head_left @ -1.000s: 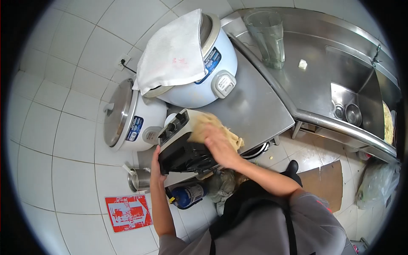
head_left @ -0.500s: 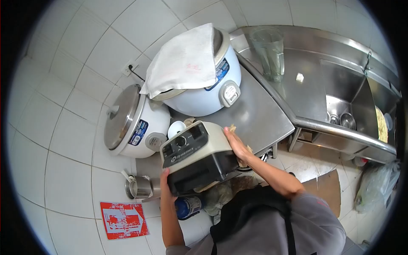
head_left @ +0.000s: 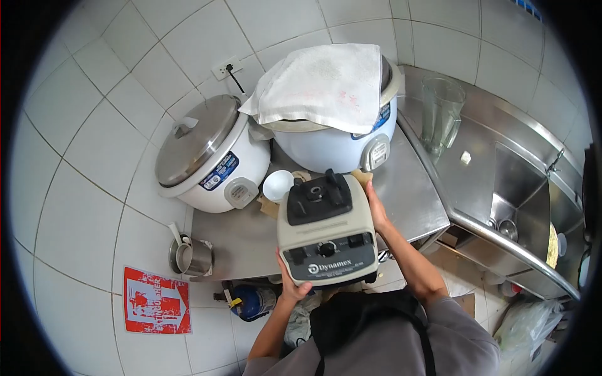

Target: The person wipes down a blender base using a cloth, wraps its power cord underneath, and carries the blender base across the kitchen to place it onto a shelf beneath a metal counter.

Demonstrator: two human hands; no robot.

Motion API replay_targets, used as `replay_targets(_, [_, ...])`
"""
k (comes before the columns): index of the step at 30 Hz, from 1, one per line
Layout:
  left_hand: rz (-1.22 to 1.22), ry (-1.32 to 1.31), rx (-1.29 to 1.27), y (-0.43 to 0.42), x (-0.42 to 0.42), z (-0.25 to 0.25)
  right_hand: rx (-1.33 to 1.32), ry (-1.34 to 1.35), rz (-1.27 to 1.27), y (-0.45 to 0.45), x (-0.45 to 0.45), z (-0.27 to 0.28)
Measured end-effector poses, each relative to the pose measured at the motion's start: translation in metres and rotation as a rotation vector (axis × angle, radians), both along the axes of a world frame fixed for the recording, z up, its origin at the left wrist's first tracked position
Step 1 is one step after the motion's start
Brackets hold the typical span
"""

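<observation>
A cream-and-black blender base [head_left: 326, 235], marked Dynamex, is between my two hands at the front edge of the steel counter. Its control panel with a round knob faces me, and the black jar seat on top shows no jar. My left hand [head_left: 291, 282] grips its lower left side, thumb at the front. Along the right side presses my right hand [head_left: 376, 207], its fingertips beside a piece of brown material [head_left: 362, 178]. A small white bowl [head_left: 277, 186] sits just behind the base's left side.
Two large rice cookers stand behind: one with a steel lid [head_left: 199, 144], one under a white cloth [head_left: 323, 84]. A metal pot [head_left: 195, 258] is at the left. To the right, a clear blender jar [head_left: 440, 116] stands near the sink [head_left: 517, 178]. A blue cylinder [head_left: 251, 302] is below.
The blender base has been tipped upright and turned, so its top and front panel now show instead of its black underside. Both hands stay on it. The camera view has shifted.
</observation>
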State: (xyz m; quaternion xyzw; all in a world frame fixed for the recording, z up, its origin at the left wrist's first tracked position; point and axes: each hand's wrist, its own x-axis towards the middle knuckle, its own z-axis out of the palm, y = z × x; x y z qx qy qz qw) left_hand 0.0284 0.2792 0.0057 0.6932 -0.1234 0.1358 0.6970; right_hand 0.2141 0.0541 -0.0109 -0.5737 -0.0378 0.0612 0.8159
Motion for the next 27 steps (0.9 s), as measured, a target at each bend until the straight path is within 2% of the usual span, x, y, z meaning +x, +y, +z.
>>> replay_targets(2, [-0.031,-0.078,0.084,0.006,0.004,-0.029,-0.024,-0.015,-0.096,0.001,-0.005,0.01])
replay_targets(3, [-0.005,-0.152,0.149,0.013,0.007,-0.056,-0.036,-0.041,-0.063,-0.001,-0.025,0.057])
replay_targets(6, [-0.017,-0.177,0.278,0.02,0.006,-0.091,-0.09,-0.064,-0.056,-0.008,-0.017,0.042])
replay_targets(9, [-0.031,-0.053,0.371,0.015,-0.009,-0.107,0.001,0.025,-0.039,-0.023,-0.035,0.045])
replay_targets(12, [-0.021,-0.133,0.428,0.014,-0.013,-0.168,-0.531,-0.458,-0.083,-0.039,-0.075,0.075])
replay_targets(13, [-0.086,-0.027,0.412,0.019,-0.016,-0.183,-0.662,-0.517,-0.094,-0.042,-0.088,0.083])
replay_targets(15, [0.014,-0.224,0.705,0.012,-0.011,-0.131,-0.904,-0.648,-0.105,-0.041,-0.109,0.094])
replay_targets(16, [0.084,-0.326,0.84,0.008,-0.008,-0.102,-0.835,-0.578,-0.069,-0.045,-0.114,0.096])
replay_targets(18, [0.085,-0.2,0.557,0.002,-0.008,-0.122,-0.707,-0.436,0.003,-0.062,-0.121,0.101])
replay_targets(19, [0.084,-0.153,0.439,0.0,-0.006,-0.13,-0.453,-0.198,0.069,-0.056,-0.113,0.129])
replay_targets(21, [0.075,-0.122,0.351,-0.001,-0.008,-0.142,-0.695,-0.536,0.025,-0.037,-0.078,0.138])
replay_targets(24, [0.111,-0.185,0.287,-0.012,-0.002,-0.133,-0.806,-0.633,0.065,-0.016,-0.034,0.11])
replay_targets(27, [0.136,-0.211,0.181,-0.026,0.006,-0.113,-0.84,-0.693,-0.064,-0.02,-0.049,0.097])
